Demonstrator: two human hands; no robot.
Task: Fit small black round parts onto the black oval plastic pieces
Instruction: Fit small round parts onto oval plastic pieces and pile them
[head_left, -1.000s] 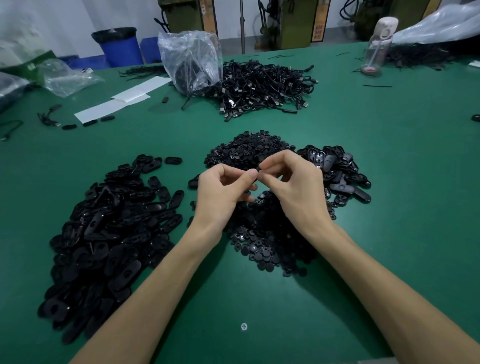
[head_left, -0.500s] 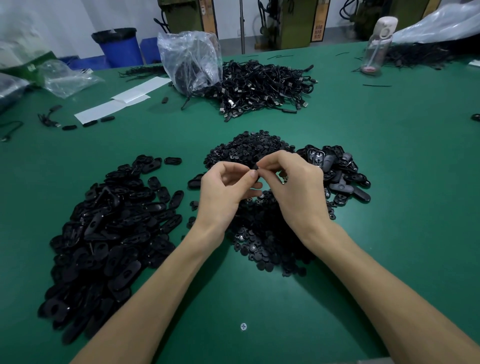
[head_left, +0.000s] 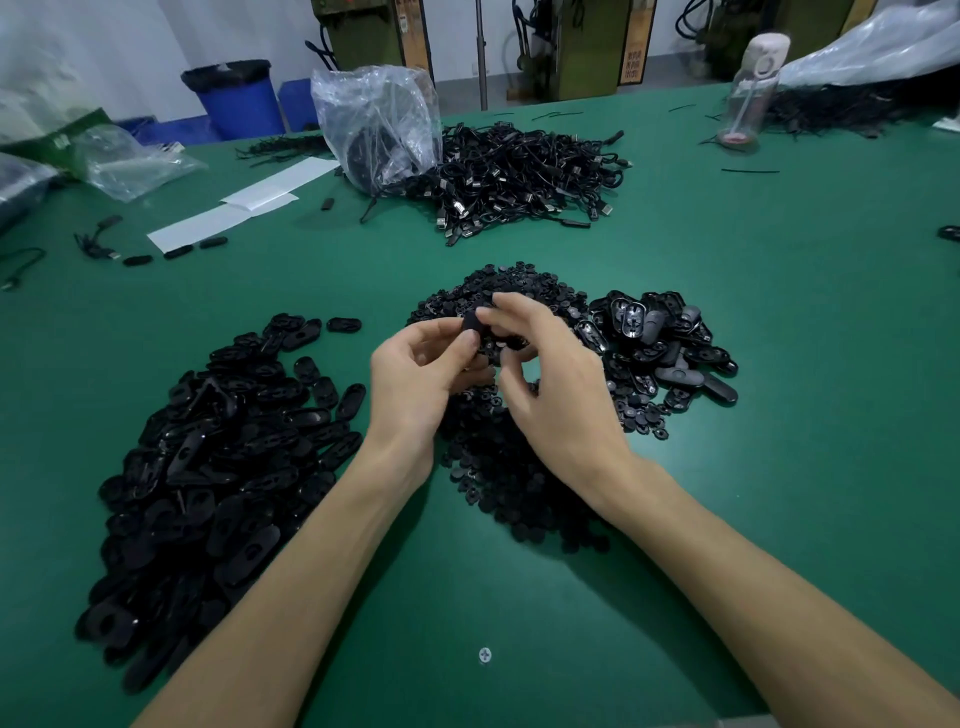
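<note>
My left hand (head_left: 423, 376) grips a black oval plastic piece (head_left: 474, 325) between thumb and fingers, held up above the middle of the table. My right hand (head_left: 553, 382) meets it from the right, its fingertips pinching at the top of the same piece; any small round part between them is hidden. Below both hands lies a heap of small black round parts (head_left: 511, 483). A big pile of black oval pieces (head_left: 208, 467) spreads to the left. A smaller pile of oval pieces (head_left: 660, 343) lies to the right.
A green table (head_left: 779, 415) carries a tangle of black cables (head_left: 519, 176) and a clear plastic bag (head_left: 376, 124) at the back. White paper strips (head_left: 234, 213) lie back left, a clear bottle (head_left: 748, 93) back right. A screw head (head_left: 484, 655) sits near the front.
Both hands have stayed together over the round-part heap. The oval piece now shows more plainly between my left thumb and right fingertips, and my right fingers have spread a little.
</note>
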